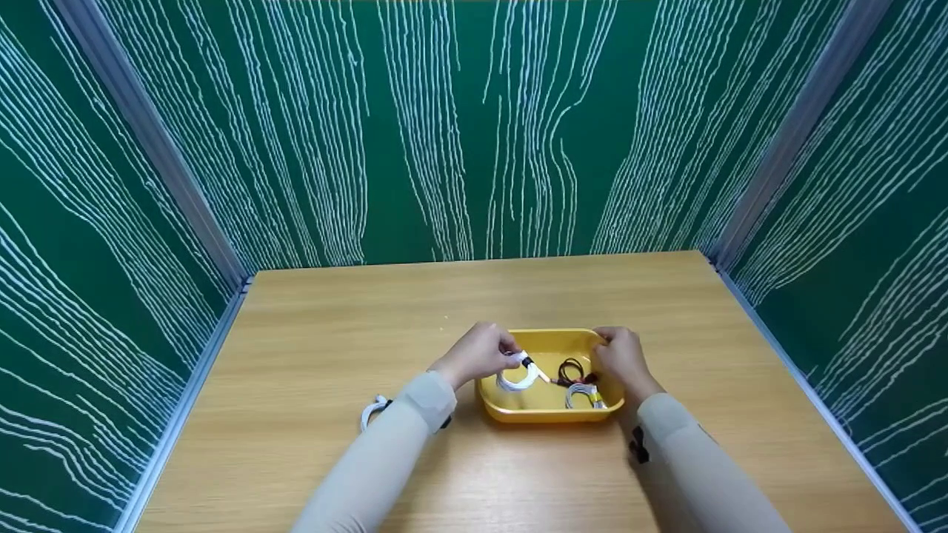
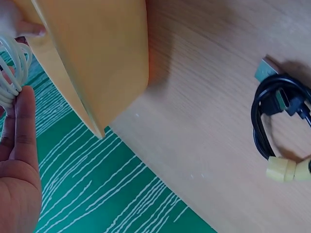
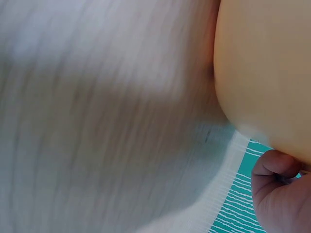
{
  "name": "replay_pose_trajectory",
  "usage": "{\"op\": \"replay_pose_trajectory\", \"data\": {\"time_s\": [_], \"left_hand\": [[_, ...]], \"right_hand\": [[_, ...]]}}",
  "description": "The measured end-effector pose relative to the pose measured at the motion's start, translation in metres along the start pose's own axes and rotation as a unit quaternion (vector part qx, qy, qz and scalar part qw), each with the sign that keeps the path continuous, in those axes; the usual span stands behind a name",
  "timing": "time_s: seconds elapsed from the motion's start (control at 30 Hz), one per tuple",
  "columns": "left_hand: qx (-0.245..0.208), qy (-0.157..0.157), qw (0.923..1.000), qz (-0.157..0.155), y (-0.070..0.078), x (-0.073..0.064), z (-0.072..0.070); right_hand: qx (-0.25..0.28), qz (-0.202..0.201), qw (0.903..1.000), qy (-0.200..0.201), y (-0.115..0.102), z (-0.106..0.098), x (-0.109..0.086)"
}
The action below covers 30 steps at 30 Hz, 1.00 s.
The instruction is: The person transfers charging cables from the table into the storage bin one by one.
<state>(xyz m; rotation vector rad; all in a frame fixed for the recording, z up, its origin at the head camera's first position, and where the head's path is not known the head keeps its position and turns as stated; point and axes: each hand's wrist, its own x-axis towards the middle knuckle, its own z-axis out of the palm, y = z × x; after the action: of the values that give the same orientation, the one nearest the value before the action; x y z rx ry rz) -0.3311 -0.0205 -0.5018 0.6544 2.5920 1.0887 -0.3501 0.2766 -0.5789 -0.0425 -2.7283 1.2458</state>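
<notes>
My left hand (image 1: 481,353) pinches a coiled white cable (image 1: 521,376) with a black tie over the left part of a yellow plastic tub (image 1: 552,416). In the left wrist view, the white coil (image 2: 17,68) hangs from the fingertips beside the tub's wall (image 2: 97,48). My right hand (image 1: 622,359) grips the tub's rim at its right side, thumb inside. The right wrist view shows the hand (image 3: 282,194) against the tub's outer wall (image 3: 267,63). Inside the tub lie a dark coiled cable (image 1: 569,370) and a grey coiled cable (image 1: 580,394) with a yellow tie.
Left of the tub, a white coiled cable (image 1: 368,414) lies on the wooden table (image 1: 326,333), partly behind my left forearm. A black coiled USB cable (image 2: 262,116) with a pale yellow tie also lies on the table. Green panels (image 1: 489,133) with white lines surround the table.
</notes>
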Motion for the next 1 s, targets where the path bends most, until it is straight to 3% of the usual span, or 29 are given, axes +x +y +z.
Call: {"op": "replay_pose_trajectory", "data": {"time_s": [0.2, 0.67, 0.87, 1.0], "left_hand": [[0.008, 0.007, 0.9999, 0.003, 0.002, 0.004, 0.006], [0.007, 0.007, 0.9999, -0.009, 0.005, 0.012, 0.022], [0.016, 0.011, 0.9998, 0.004, 0.004, 0.015, 0.027], [0.014, 0.011, 0.9998, 0.013, 0.004, 0.016, 0.03]], "right_hand": [[-0.011, -0.013, 0.9998, 0.012, 0.001, 0.0, 0.001], [0.01, 0.011, 0.9999, -0.004, 0.002, 0.002, 0.001], [0.019, 0.032, 0.9991, -0.02, 0.0, 0.001, 0.001], [0.002, 0.008, 0.9999, -0.006, -0.001, 0.0, 0.001]]}}
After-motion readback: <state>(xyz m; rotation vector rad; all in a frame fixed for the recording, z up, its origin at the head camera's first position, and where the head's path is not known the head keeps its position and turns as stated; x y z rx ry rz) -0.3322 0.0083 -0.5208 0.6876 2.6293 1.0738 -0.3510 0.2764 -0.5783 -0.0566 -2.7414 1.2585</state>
